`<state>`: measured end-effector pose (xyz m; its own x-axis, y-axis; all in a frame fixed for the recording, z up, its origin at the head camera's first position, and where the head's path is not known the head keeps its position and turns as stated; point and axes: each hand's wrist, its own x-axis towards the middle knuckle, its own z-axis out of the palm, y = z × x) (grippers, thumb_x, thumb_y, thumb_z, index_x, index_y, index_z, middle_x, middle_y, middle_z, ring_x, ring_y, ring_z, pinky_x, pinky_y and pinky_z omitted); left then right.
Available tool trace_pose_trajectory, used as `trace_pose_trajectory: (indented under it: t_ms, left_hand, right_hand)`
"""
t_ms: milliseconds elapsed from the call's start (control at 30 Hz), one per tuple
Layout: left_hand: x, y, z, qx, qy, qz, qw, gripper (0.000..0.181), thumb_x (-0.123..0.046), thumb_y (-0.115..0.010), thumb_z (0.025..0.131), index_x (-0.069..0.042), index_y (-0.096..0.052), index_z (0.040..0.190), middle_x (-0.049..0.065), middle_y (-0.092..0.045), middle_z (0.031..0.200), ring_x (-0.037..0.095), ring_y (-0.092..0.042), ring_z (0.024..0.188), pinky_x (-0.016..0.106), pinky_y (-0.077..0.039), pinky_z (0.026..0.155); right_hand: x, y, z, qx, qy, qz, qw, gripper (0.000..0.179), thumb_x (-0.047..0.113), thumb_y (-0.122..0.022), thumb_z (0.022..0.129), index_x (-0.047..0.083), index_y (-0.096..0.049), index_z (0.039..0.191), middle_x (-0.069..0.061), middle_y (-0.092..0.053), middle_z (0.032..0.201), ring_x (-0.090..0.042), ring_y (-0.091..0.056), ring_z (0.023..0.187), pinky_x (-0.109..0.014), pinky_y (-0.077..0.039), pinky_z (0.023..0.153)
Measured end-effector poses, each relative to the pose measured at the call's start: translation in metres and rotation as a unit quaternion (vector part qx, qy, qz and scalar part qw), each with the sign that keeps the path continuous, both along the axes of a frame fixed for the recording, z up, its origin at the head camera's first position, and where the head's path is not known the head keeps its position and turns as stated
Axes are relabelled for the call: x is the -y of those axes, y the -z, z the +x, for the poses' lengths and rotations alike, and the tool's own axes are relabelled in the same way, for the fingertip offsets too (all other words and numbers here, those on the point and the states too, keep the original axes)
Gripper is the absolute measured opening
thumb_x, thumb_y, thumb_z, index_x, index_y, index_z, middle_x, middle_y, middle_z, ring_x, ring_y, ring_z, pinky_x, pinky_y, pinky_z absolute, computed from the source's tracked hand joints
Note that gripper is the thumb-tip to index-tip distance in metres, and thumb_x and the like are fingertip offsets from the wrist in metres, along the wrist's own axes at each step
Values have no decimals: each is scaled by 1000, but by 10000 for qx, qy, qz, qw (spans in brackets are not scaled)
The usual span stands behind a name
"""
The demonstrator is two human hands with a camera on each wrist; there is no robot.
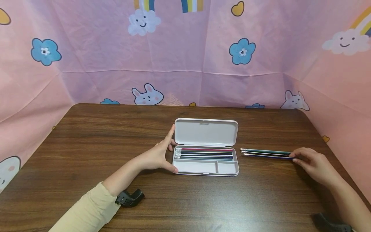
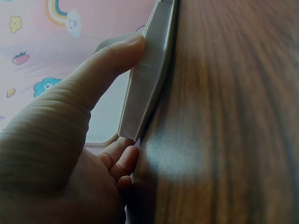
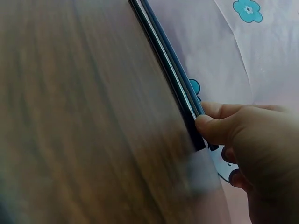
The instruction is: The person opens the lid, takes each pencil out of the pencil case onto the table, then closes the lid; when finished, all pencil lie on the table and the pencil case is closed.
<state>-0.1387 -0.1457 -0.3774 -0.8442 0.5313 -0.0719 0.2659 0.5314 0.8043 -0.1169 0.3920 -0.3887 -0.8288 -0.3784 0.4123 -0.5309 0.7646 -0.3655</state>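
An open white pencil case point(image 1: 205, 144) lies on the table with its lid point(image 1: 206, 132) raised at the back. Several striped pencils point(image 1: 204, 154) lie side by side in its rear compartment. At the case's left end is my left hand point(image 1: 155, 156), its thumb touching the front corner and its straight index finger along the lid's edge. In the left wrist view the thumb point(image 2: 110, 60) rests on the case wall point(image 2: 147, 74). To the right, my right hand point(image 1: 317, 164) pinches the right ends of three pencils point(image 1: 266, 153), their white eraser ends pointing at the case.
The case's front part has a long compartment point(image 1: 195, 166) and a small one point(image 1: 227, 167), divided by a thin wall. A dark wood-grain table point(image 1: 116, 129) carries everything. Patterned pink cloth point(image 1: 185, 48) hangs behind it and along both sides.
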Motion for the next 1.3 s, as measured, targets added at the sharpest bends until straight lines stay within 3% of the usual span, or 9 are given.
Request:
trace_pose_trajectory:
  t_ms: [467,800,1300]
  left_hand:
    - [0,1,0,-46,14,-18,10000,148,-36,-94,55,-38,21,148,0,-48,121,20,-42,99,43,-33,89]
    - [0,0,1,-46,30,-10,10000,147,-37,-93,56,-37,21,148,1,-48,122,20,-41,100,43,-33,88]
    - [1,0,0,-69,60,10,10000,147,-36,-93,57,-37,21,148,1,-48,122,20,-42,101,43,-32,89]
  right_hand:
    - [-2,5,-4,23,109,-35,9999,35,-16,-75,68,12,-68,87,6,-62,87,11,-48,86,-9,-35,73]
    - [2,3,-5,-136,53,-187,9997,37,-18,-76,65,11,-68,86,6,-61,85,2,-45,73,-17,-35,62]
    - [16,-5,-2,25,-95,-724,9973,36,-18,-76,67,10,-71,89,5,-63,89,5,-53,86,-7,-36,74]
